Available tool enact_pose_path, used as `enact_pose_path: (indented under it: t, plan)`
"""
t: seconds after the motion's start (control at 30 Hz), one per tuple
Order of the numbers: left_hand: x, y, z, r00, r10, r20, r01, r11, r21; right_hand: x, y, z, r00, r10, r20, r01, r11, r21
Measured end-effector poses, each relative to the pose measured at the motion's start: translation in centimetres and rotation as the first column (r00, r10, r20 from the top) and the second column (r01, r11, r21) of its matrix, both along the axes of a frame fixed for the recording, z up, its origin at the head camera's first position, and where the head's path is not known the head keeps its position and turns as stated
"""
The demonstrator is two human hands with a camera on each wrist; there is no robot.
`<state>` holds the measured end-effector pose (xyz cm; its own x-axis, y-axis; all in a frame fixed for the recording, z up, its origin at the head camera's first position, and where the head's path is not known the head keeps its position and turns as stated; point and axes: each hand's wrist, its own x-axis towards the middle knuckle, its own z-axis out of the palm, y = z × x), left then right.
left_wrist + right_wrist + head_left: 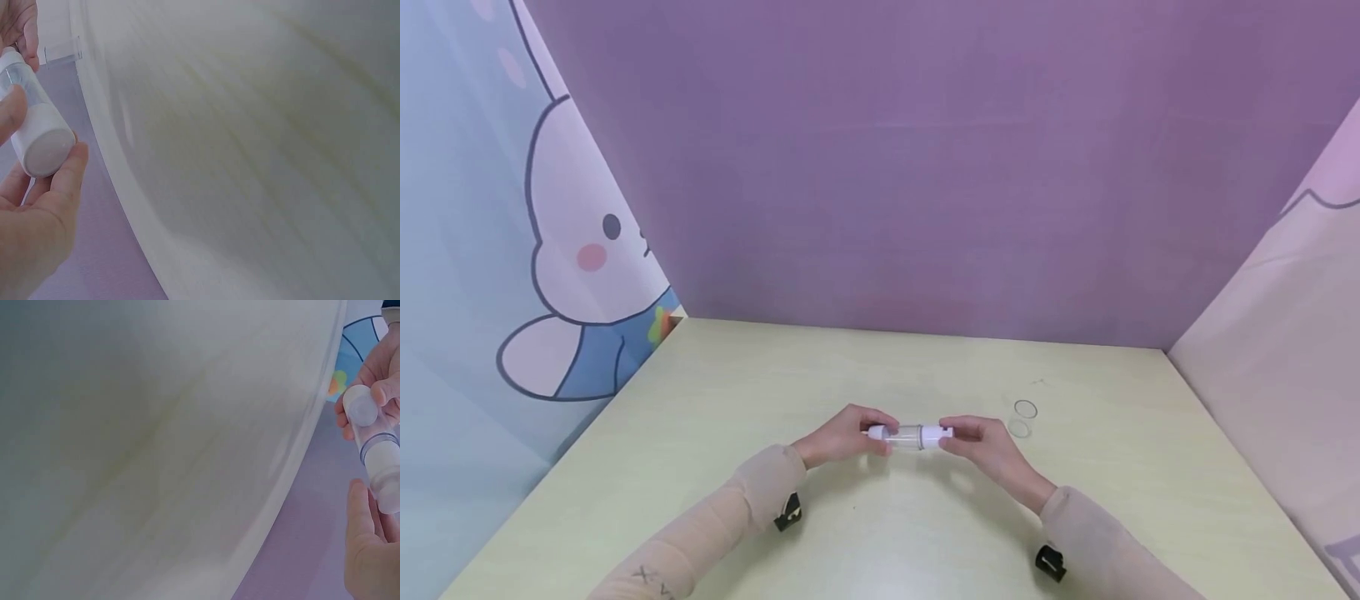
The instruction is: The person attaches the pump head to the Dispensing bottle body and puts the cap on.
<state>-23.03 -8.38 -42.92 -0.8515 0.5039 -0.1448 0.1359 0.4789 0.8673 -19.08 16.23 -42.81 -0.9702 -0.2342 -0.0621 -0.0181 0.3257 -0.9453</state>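
A small pump bottle [910, 437] with a clear body, a white base and a white pump head lies sideways between both hands, above the table. My left hand [848, 433] grips its base end, with the thumb across the side and fingers beneath in the left wrist view. At the other end, my right hand [988, 448] pinches the white pump head between thumb and fingers. The right wrist view shows the bottle [379, 450] with a dark ring between clear body and white collar. A clear cylindrical cap [1022, 419] stands on the table, right of and beyond the right hand.
The pale table [760, 367] ends at a purple back panel [880, 183]. Cartoon-printed cloth [576, 217] hangs on the left, and a pale side panel [1277, 350] on the right. Black wrist mounts [788, 512] sit under the sleeves, near the tabletop.
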Motion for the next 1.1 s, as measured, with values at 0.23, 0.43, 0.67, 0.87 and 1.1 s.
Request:
enact_pose_path:
  t: [0.23, 0.43, 0.67, 0.87, 1.1]
  plan:
    - [-0.28, -0.07, 0.10, 1.000, 0.003, -0.003, -0.003, 1.000, 0.014, -0.23, 0.04, 0.16, 0.999, 0.039, -0.029, -0.040, 0.999, -0.032]
    - [-0.43, -0.12, -0.05, 1.000, 0.003, -0.002, -0.003, 1.000, 0.026, -0.43, 0.01, 0.18, 0.997, 0.061, -0.049, -0.064, 0.995, -0.081]
    - [-0.45, -0.18, -0.13, 1.000, 0.005, 0.003, -0.005, 0.999, 0.041, -0.48, -0.10, 0.49, 0.997, 0.062, -0.037, -0.065, 0.994, -0.088]
    - [-0.39, -0.21, 0.02, 1.000, 0.014, 0.006, -0.014, 0.999, 0.050, -0.61, -0.32, 0.79, 0.999, 0.046, -0.028, -0.048, 0.997, -0.067]
    - [-0.46, -0.19, -0.06, 1.000, 0.006, 0.014, -0.007, 0.999, 0.053, -0.74, -0.30, 0.76, 0.999, 0.027, -0.026, -0.028, 0.999, -0.041]
